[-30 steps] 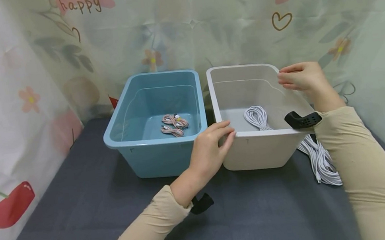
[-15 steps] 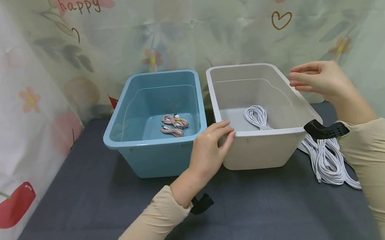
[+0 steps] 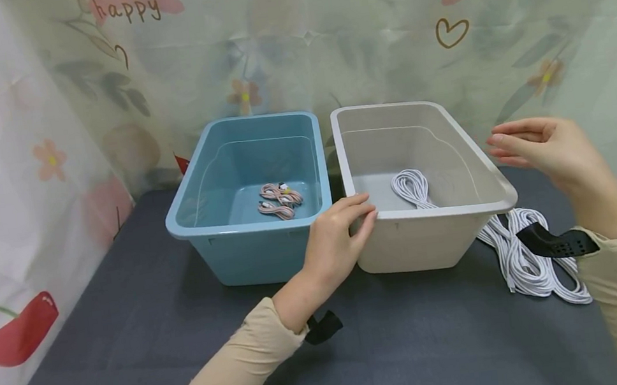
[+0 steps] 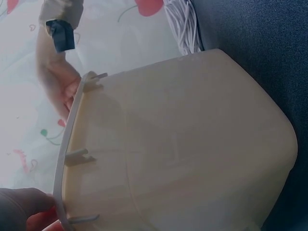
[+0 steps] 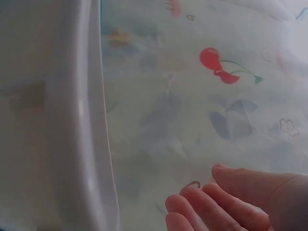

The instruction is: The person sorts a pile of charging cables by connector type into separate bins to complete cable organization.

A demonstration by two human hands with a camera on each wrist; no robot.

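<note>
At the near left corner of the white plastic bin (image 3: 435, 238), my left hand (image 3: 333, 237) holds the rim between thumb and fingers. My right hand (image 3: 552, 153) hovers just right of this bin with its fingers loosely bent and holding nothing; the right wrist view shows its thumb and fingers apart from the rim. A bundled white cable (image 3: 411, 188) lies inside the white bin. On the table to the bin's right is a larger pile of bundled white cables (image 3: 528, 262), partly covered by the right wrist's black strap (image 3: 557, 242).
A blue plastic bin (image 3: 252, 251) stands on the left, close to the white one. Inside it lie small pinkish bundled cables (image 3: 280, 199). A dark cloth (image 3: 408, 347) covers the table, and a patterned curtain (image 3: 277, 29) hangs behind and at both sides.
My right hand has moved right and toward me, from above the white bin's right rim to beside it, uncovering more of the cable pile. The left hand has stayed put.
</note>
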